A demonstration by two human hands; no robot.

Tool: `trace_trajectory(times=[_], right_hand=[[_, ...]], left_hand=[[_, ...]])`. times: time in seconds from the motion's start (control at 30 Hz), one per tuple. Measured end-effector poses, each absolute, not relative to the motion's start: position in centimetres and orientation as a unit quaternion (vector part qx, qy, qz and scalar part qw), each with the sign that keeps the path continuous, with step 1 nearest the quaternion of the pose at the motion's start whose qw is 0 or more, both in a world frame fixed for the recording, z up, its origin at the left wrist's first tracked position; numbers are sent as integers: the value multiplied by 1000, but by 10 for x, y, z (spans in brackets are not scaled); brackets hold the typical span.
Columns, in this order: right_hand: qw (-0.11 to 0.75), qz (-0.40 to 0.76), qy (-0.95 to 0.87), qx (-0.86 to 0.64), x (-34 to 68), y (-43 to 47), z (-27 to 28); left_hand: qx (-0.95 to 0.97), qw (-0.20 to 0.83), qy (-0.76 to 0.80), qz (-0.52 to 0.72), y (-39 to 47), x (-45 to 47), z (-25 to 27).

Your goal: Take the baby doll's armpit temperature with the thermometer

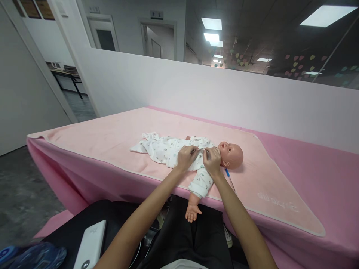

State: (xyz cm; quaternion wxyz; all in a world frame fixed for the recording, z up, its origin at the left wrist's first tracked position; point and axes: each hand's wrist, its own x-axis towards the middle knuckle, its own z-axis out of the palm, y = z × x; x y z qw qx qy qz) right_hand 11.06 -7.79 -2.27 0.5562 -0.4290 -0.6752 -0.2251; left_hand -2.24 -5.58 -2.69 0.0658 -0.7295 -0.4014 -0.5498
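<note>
A baby doll [232, 155] lies on its back, its head to the right, dressed in a white printed baby outfit [162, 148]. Over its chest, my left hand [186, 157] and my right hand [212, 160] are close together, both with fingers pinched. A thin white string [201, 149] runs between my fingertips; it looks like a tie of the outfit. My right hand is just below the doll's chin. The doll's near arm [193, 207] hangs past the table edge between my forearms. A thin stick with a blue end [227, 173] lies beside my right forearm.
A peach blanket [112, 129] covers much of the pink-draped table [316, 160], which stands against a white partition [196, 86]. At lower left, a white power bank [91, 243] sits on a black seat [112, 209], beside a plastic bottle [39, 256].
</note>
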Motion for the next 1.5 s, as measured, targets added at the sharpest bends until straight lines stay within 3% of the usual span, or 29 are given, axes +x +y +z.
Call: trace_trajectory(times=[0.6, 1.13, 1.5], right_hand=[[566, -220, -668, -431, 110, -79, -22], [568, -226, -665, -429, 110, -79, -22], [573, -216, -667, -424, 111, -79, -22]], left_hand=[[-757, 44, -416, -502, -61, -21, -20], [-802, 127, -404, -421, -64, -22, -16], [-776, 104, -414, -464, -63, -20, -17]])
